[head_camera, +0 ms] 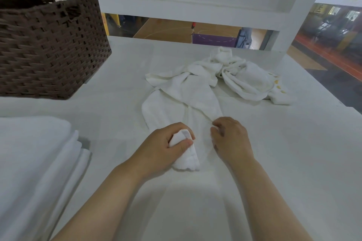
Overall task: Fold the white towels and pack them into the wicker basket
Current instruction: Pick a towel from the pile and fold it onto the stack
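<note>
A long white towel [182, 101] lies rumpled down the middle of the white table. My left hand [164, 148] grips its near corner, bunched up in the fist. My right hand [230, 139] is just to the right with fingers curled, pinching the towel's right edge. A second crumpled white towel [248, 80] with small yellow marks lies behind, touching the first. The dark brown wicker basket [49, 45] stands at the far left. Its inside is hidden from here.
A stack of folded white towels [33, 162] sits at the near left. The white table [293, 152] ends at the right edge, with a drop to a floor beyond. A white window frame [195, 2] runs along the back.
</note>
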The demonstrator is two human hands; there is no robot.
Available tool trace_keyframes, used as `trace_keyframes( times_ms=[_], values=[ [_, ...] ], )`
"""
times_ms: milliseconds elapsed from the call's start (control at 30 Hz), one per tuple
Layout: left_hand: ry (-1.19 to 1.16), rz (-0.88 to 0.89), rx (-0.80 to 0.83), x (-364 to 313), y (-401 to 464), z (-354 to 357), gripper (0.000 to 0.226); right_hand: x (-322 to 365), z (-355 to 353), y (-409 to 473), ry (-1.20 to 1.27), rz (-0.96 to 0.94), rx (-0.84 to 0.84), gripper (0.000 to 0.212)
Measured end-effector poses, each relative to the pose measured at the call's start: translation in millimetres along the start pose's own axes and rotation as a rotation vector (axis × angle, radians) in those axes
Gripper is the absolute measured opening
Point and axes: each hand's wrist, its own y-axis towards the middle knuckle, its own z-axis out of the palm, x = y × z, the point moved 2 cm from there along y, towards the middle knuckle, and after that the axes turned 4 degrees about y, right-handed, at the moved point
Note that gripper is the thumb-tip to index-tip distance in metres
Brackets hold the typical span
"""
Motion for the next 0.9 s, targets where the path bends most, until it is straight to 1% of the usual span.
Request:
trace_keyframes(
  times_ms=[67,133,167,233,267,333,367,400,433,533,567,633,700,800,900],
  values=[
    [0.108,0.002,-0.087,3.1,0.2,-3.0,0.012,0.2,-6.9,-0.5,-0.026,0.019,-0.070,0.013],
    [0.204,0.009,-0.151,5.8,0.9,-6.1,0.012,-2.7,-9.4,-0.8,-0.077,0.053,-0.091,0.013],
    [0.234,0.019,-0.165,6.4,1.2,-7.0,0.013,-2.8,-10.0,-1.2,-0.092,0.049,-0.113,0.012],
    [0.274,0.045,-0.156,6.3,0.8,-5.8,0.010,-1.9,-8.3,-1.4,-0.081,-0.026,-0.174,0.005],
    [0.290,0.060,-0.138,6.2,0.7,-4.2,0.008,-0.8,-5.4,-0.5,-0.065,-0.063,-0.155,0.013],
    [0.331,0.087,-0.099,6.4,0.2,-1.0,0.006,-1.9,3.5,3.7,-0.050,-0.122,0.010,0.040],
    [0.349,0.099,-0.083,6.2,-0.3,0.5,0.008,-3.5,7.6,6.8,-0.071,-0.128,0.097,0.046],
    [0.358,0.108,-0.072,6.1,-0.9,1.8,0.010,-4.1,10.3,9.7,-0.091,-0.129,0.152,0.045],
    [0.359,0.114,-0.068,5.8,-1.5,2.6,0.011,-4.8,11.2,12.5,-0.106,-0.129,0.163,0.039],
    [0.350,0.111,-0.100,7.6,-2.4,2.0,0.009,0.1,4.0,15.7,-0.161,-0.117,0.059,0.017],
    [0.346,0.107,-0.116,8.9,-2.3,1.1,0.008,3.0,1.3,14.7,-0.190,-0.116,0.034,0.013],
    [0.338,0.101,-0.139,11.8,-1.2,-0.5,0.005,7.4,-2.9,12.1,-0.222,-0.093,0.050,0.016],
    [0.336,0.093,-0.150,13.3,-0.6,-1.1,0.005,10.8,-9.2,11.2,-0.282,-0.047,0.121,0.025],
    [0.340,0.098,-0.149,13.4,0.5,-0.3,0.005,13.8,-31.4,10.4,-0.400,0.073,0.259,0.024],
    [0.345,0.108,-0.139,12.4,1.2,0.6,0.007,13.8,-59.1,3.9,-0.480,0.257,0.507,0.018]
  ],
)
